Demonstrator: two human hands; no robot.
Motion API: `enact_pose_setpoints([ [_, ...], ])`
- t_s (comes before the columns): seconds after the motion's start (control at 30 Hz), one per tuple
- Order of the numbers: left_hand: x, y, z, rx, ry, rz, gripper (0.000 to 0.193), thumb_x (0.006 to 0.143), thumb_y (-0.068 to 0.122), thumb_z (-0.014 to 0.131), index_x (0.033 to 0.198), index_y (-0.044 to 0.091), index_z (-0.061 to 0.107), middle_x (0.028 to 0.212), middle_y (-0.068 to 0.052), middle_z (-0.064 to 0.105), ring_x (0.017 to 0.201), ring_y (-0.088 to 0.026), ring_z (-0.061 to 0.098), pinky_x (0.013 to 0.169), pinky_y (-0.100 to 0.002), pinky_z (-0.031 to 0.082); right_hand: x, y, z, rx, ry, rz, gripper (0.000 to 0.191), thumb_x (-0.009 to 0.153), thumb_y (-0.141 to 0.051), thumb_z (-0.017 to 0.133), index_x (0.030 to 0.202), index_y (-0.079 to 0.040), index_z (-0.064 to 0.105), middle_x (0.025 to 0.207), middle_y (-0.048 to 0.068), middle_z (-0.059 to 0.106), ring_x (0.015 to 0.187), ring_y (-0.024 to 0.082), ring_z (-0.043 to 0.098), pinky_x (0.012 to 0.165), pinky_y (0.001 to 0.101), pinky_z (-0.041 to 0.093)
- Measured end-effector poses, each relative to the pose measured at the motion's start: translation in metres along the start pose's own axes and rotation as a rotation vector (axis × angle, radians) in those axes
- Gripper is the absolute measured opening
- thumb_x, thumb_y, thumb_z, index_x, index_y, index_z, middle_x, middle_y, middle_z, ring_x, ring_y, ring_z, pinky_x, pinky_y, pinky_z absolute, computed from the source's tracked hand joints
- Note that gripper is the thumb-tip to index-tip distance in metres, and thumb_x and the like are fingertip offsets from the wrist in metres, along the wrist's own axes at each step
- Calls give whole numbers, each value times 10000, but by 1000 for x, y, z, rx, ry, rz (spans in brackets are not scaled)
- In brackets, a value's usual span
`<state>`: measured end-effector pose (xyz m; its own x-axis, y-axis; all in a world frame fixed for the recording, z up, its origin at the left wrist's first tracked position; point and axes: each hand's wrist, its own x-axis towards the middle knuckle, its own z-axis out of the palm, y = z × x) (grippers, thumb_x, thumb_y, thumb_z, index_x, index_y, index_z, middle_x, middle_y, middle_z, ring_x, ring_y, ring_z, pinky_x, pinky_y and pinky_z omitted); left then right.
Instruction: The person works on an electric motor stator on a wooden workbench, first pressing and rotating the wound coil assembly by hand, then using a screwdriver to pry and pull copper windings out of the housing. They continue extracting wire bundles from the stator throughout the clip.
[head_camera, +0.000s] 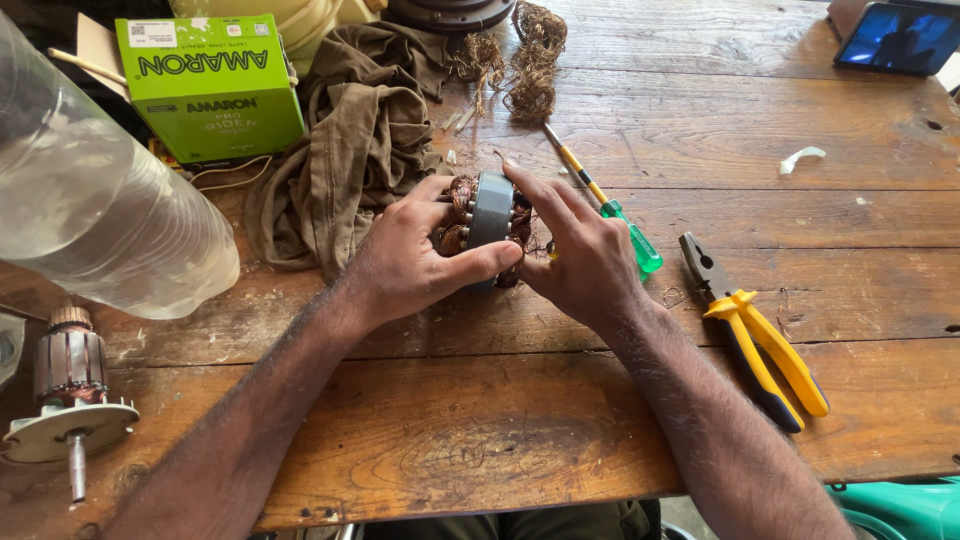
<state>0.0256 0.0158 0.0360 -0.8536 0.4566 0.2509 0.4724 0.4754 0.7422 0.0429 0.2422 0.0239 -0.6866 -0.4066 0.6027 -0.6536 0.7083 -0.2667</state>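
1. our left hand (405, 262) and right hand (575, 250) clamp the motor stator (489, 212), just right of the brown cloth (350, 150).
2. pulled copper wire (525, 60) lies beyond the stator; windings remain inside it.
3. the pliers (755, 335) lie unused, right of the stator.

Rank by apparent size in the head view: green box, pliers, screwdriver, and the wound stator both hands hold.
1. green box, clearly largest.
2. pliers and screwdriver: similar length, and the pliers lie nearer the camera, so unranked.
3. stator, partly covered by the left hand and right hand.
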Motion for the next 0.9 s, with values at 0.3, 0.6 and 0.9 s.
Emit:
enact_pose_setpoints([
  [0.3, 0, 0, 0, 3, 3, 6, 691, 815, 667, 680, 1099, 42, 756, 1224, -112, 626, 1063, -232, 727, 889, -367, 624, 0, 0, -1, 5, -1, -7, 830, 818, -266, 856, 1539, -140, 466, 1123, 111, 690, 806, 257, 715, 649, 392, 619],
  [0.6, 0, 0, 0, 6, -16, -8, 660, 817, 660, 678, 1073, 60, 777, 1245, -113, 622, 1090, -237, 716, 901, -379, 619, 0, 0, -1, 8, -8, 0, 841, 805, -263, 860, 1538, -142, 465, 1115, 109, 690, 794, 259, 714, 647, 393, 618],
  [0.9, 0, -2, 1, 4, -7, 10, 682, 815, 670, 676, 1084, 50, 773, 1267, -119, 615, 1094, -243, 715, 909, -383, 615, 0, 0, -1, -7, -1, -6, 826, 820, -279, 860, 1535, -145, 468, 1089, 108, 683, 785, 272, 707, 641, 403, 609],
])
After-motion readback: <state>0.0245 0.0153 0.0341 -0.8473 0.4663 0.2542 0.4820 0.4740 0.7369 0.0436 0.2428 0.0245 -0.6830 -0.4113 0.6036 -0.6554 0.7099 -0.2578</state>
